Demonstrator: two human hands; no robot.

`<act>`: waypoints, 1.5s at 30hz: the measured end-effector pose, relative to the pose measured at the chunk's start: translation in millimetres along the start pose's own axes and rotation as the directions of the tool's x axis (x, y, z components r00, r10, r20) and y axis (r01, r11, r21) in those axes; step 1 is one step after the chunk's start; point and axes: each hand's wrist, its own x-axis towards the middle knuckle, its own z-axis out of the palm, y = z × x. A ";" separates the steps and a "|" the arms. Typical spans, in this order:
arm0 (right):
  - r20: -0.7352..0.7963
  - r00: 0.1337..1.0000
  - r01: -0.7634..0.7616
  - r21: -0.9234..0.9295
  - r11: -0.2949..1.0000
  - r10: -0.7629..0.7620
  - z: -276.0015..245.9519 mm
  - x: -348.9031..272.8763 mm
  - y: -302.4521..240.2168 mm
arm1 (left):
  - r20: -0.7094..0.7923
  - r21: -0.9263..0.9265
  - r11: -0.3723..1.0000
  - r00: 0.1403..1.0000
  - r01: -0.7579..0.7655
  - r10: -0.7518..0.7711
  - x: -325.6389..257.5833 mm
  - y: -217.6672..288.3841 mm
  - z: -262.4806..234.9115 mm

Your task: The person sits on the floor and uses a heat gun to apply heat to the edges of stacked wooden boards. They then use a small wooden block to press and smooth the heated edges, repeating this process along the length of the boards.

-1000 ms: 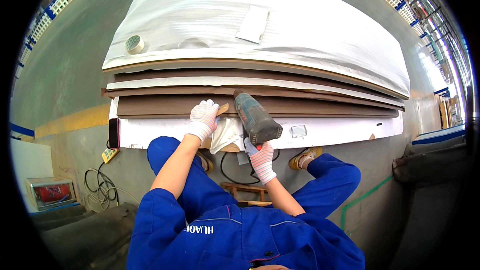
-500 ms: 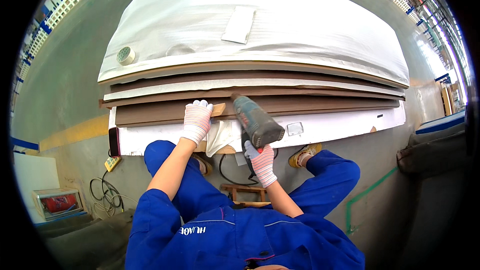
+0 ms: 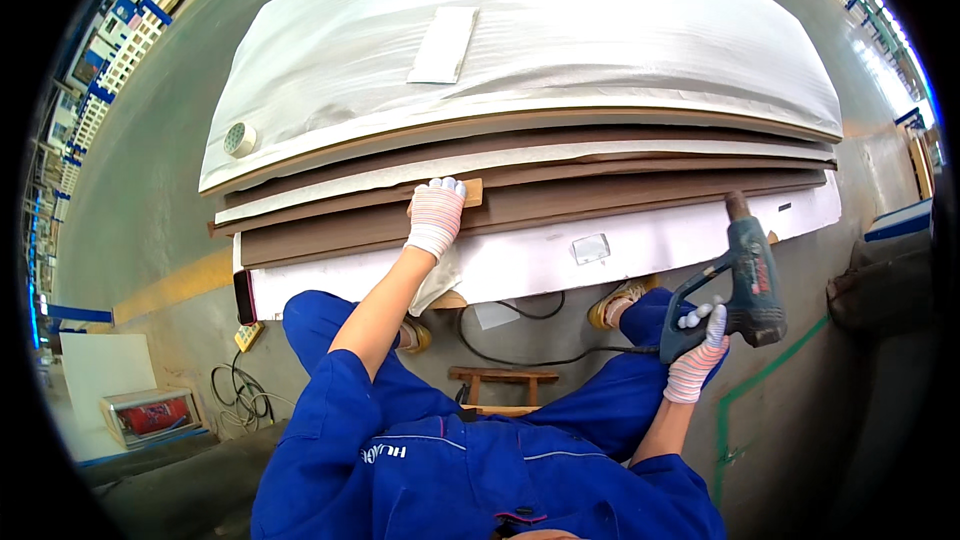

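Observation:
My left hand (image 3: 437, 215), in a striped white glove, is closed around a small wooden block (image 3: 474, 192). Block and hand rest against the front of a brown panel (image 3: 600, 197) in the stack. Off to the right, my right hand (image 3: 699, 355), gloved too, grips the handle of a dark teal heat gun (image 3: 752, 280). Its nozzle points away from me, near the right end of the panels. A black cord runs from the handle to the left across the floor. Beneath my left wrist hangs a crumpled off-white cloth (image 3: 437, 280), partly hidden.
White sheeting (image 3: 600, 30) covers the top of the stack; a tape roll (image 3: 240, 139) and a flat white packet (image 3: 442, 45) lie on it. A phone (image 3: 244, 297) leans at the left end. Below are a wooden stool (image 3: 500, 377) and a yellow power strip (image 3: 248, 336) with coiled cable.
The heat gun in my right hand has swung from the middle of the panels to the far right. My left hand has slid right along the panel with the block.

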 end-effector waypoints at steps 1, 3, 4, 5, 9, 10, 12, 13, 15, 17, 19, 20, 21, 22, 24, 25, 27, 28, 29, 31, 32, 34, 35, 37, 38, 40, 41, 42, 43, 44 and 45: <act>-0.057 0.998 -0.021 0.089 0.996 0.026 -5.5 1.5 -2.6 | 0.004 0.012 1.000 1.000 0.005 -0.005 2.2 2.4 -2.1; -0.018 1.000 -0.022 0.095 0.995 0.024 -11.5 3.2 -1.3 | 0.044 0.037 0.999 0.999 0.023 -0.024 5.2 6.6 -8.1; -0.015 1.000 -0.009 0.074 0.997 0.010 -12.4 3.8 0.6 | 0.038 0.043 0.999 0.999 0.028 -0.030 6.4 9.5 -11.9; 0.015 1.000 -0.001 0.062 0.998 0.000 -12.8 3.3 2.4 | 0.035 0.052 0.998 0.999 0.034 -0.036 8.3 11.4 -15.5; 0.024 1.000 0.006 0.065 0.998 -0.008 -10.8 2.3 5.2 | 0.040 0.077 0.995 0.997 0.065 -0.068 14.2 19.3 -23.9; 0.025 1.000 -0.010 0.096 0.995 0.008 -10.4 2.2 5.1 | 0.042 0.072 0.995 0.996 0.069 -0.072 16.3 20.6 -23.5; 0.016 1.000 -0.007 0.067 0.998 0.006 -10.1 2.0 3.9 | 0.042 0.062 0.995 0.996 0.079 -0.082 19.4 21.6 -20.8; 0.036 0.999 -0.009 0.079 0.997 0.006 -10.1 2.1 3.1 | 0.042 0.058 0.995 0.995 0.084 -0.086 20.3 21.5 -18.8; 0.011 1.000 -0.003 0.069 0.998 0.002 -10.1 2.4 3.1 | 0.026 0.055 0.995 0.996 0.080 -0.081 21.3 19.6 -14.0; 0.010 1.000 -0.009 0.069 0.998 0.008 -9.9 2.5 3.7 | 0.010 0.060 0.996 0.998 0.068 -0.069 19.9 16.8 -9.7; 0.016 1.000 -0.007 0.082 0.997 0.005 -9.9 2.4 4.5 | -0.008 0.043 0.998 0.999 0.050 -0.050 18.7 13.8 -6.4; 0.020 1.000 -0.014 0.068 0.998 0.013 -9.7 2.1 4.9 | -0.031 0.032 0.999 0.999 0.032 -0.031 18.9 12.0 -4.9; 0.017 1.000 -0.017 0.067 0.998 0.016 -9.7 1.7 5.1 | -0.027 0.018 1.000 1.000 0.014 -0.013 19.0 10.1 -3.6; 0.030 0.999 -0.019 0.084 0.996 0.017 -9.5 1.4 5.4 | -0.042 -0.006 1.000 0.999 -0.006 0.005 20.2 8.2 -1.9; 0.015 1.000 -0.022 0.058 0.998 0.021 -8.2 0.8 6.2 | -0.018 -0.059 0.997 0.999 -0.047 0.046 22.7 3.4 1.0; 0.029 0.999 -0.030 0.072 0.997 0.028 -6.7 0.6 6.9 | -0.034 -0.079 0.995 0.997 -0.066 0.063 24.0 1.2 2.4; -0.010 1.000 -0.026 0.024 0.999 0.027 -2.6 0.9 9.3 | -0.065 -0.118 0.987 0.993 -0.105 0.098 26.3 -3.7 5.0; 0.001 1.000 -0.021 0.009 1.000 0.021 -0.3 1.2 10.9 | -0.031 -0.124 0.988 0.995 -0.097 0.094 25.8 -4.7 5.6; 0.012 1.000 -0.008 0.012 1.000 0.008 3.0 2.2 13.4 | -0.009 -0.130 0.988 0.996 -0.088 0.087 27.5 -5.2 6.5; 0.024 0.999 -0.048 0.022 0.999 0.047 8.1 1.2 17.7 | 0.031 -0.142 0.987 0.996 -0.073 0.078 26.1 -4.5 5.8; 0.023 0.997 -0.072 0.036 0.997 0.071 10.3 2.1 19.5 | -0.018 -0.132 0.989 0.997 -0.072 0.070 25.5 -3.3 4.8; 0.038 0.993 -0.113 0.106 0.988 0.110 12.0 1.6 21.4 | -0.021 -0.139 0.989 0.998 -0.054 0.052 21.5 -5.4 2.3; 0.029 0.994 -0.104 0.092 0.990 0.102 11.8 1.1 21.3 | -0.029 -0.150 0.988 0.999 -0.048 0.044 19.4 -8.8 0.9; 0.028 0.996 -0.085 0.101 0.991 0.082 9.6 0.1 20.3 | -0.031 -0.149 0.988 0.999 -0.034 0.030 14.2 -19.0 0.8; 0.019 0.997 -0.074 0.070 0.995 0.072 7.7 -0.6 19.6 | 0.006 -0.127 0.992 1.000 0.015 -0.015 6.4 -29.0 0.9; 0.020 0.998 -0.052 0.044 0.998 0.051 4.0 -1.5 18.0 | 0.011 -0.094 0.994 0.999 0.048 -0.047 -9.0 -54.5 3.8; 0.035 0.998 -0.053 0.039 0.998 0.052 3.1 -1.9 18.9 | 0.054 -0.066 0.995 0.996 0.074 -0.070 -16.2 -68.0 6.7; 0.036 0.998 -0.055 0.034 0.998 0.054 2.4 -1.1 18.7 | 0.040 -0.025 0.998 0.998 0.056 -0.055 -20.3 -76.7 11.5; 0.005 0.999 -0.047 0.020 0.999 0.047 2.5 -0.6 20.4 | -0.013 -0.039 0.999 1.000 0.007 -0.007 -20.9 -81.1 17.7; -0.001 0.999 -0.048 0.014 0.999 0.048 3.1 0.4 21.6 | -0.006 -0.045 0.999 1.000 -0.005 0.005 -22.2 -85.5 22.0; -0.002 0.999 -0.043 0.022 0.999 0.043 4.1 1.1 22.9 | -0.029 -0.065 0.997 0.999 -0.037 0.035 -24.4 -88.6 24.7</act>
